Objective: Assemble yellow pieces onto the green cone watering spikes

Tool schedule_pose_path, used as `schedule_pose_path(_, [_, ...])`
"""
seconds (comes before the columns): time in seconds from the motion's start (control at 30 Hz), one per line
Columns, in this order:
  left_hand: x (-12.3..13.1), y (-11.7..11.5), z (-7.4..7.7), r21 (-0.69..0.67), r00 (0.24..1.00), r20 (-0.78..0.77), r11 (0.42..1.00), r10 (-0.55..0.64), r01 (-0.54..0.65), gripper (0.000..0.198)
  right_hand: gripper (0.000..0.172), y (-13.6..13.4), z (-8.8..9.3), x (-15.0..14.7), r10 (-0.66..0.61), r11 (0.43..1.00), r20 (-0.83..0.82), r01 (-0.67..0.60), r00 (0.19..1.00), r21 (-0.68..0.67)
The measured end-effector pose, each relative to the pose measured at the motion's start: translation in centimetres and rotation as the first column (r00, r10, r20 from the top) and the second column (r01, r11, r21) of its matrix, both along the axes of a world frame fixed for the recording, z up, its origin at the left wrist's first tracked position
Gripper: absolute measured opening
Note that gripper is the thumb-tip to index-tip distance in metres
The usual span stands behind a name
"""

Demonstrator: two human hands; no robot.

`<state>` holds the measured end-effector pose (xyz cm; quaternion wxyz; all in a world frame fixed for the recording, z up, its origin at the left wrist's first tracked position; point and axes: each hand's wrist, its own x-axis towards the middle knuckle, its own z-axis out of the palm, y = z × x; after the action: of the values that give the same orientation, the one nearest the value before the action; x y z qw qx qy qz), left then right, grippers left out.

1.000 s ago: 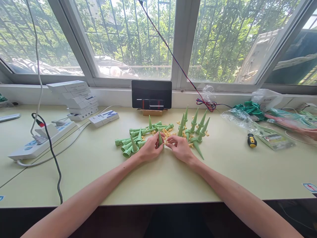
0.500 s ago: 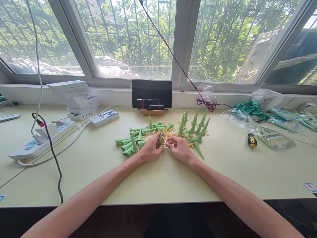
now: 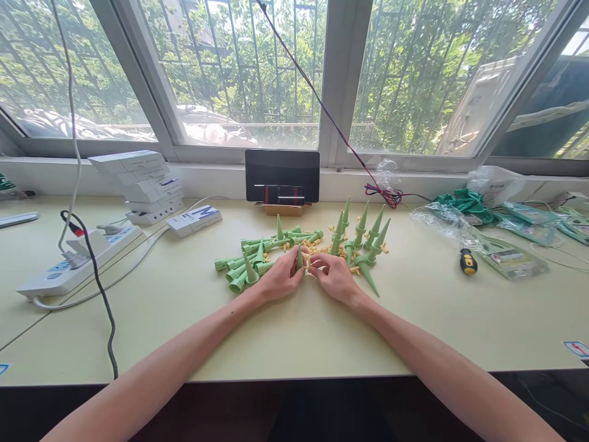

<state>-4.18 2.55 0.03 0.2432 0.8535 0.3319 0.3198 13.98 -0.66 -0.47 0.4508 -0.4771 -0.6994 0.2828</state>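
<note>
My left hand point(image 3: 281, 275) is closed around a green plastic watering spike point(image 3: 299, 258), its point upward. Right beside it, my right hand point(image 3: 335, 277) pinches a small yellow plastic valve point(image 3: 308, 267) against the spike's side; the fingers partly cover where the two meet. Behind my hands lie several loose yellow valves point(image 3: 313, 248). Left of them is a pile of green spikes and tubes point(image 3: 237, 283), mostly lying down. On the right, several green spikes with yellow valves point(image 3: 361, 224) stand point up, and one point(image 3: 369, 281) leans with its point toward me.
A tablet point(image 3: 282, 169) with a phone point(image 3: 289, 195) before it stands at the back. At left are a power strip point(image 3: 50, 279), stacked white boxes point(image 3: 150, 184) and a black cable point(image 3: 99, 288). A screwdriver point(image 3: 468, 262) and plastic packaging point(image 3: 510, 255) lie at right.
Both hands stay at the same spot, with the spike and valve between them. The spike has shifted very slightly to the right.
</note>
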Motion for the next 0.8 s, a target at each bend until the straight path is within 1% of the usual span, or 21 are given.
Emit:
schedule_pose_path(0.2, [-0.04,-0.15,0.09,-0.004,1.0,-0.001,1.0,0.005,-0.005,0.035,0.012,-0.13,0.02,0.02,0.012,1.0,0.002,-0.012,1.0,-0.005])
schedule_pose_path(0.5, [-0.03,-0.06,-0.06,0.017,1.0,-0.01,0.999,0.027,-0.026,0.037,0.011,-0.22,0.05,-0.19,0.02,1.0,0.013,-0.021,1.0,0.021])
schedule_pose_path(0.67, [-0.02,0.02,-0.25,0.022,0.998,-0.024,0.998,0.055,-0.055,0.045,0.013,-0.15,-0.23,-0.26,0.014,1.0,0.016,-0.014,1.0,0.01])
schedule_pose_path(0.8, [0.11,-0.03,-0.2,0.028,0.997,-0.039,0.997,0.073,-0.072,0.05,0.011,-0.09,-0.34,-0.33,0.018,1.0,0.007,-0.018,1.0,0.019])
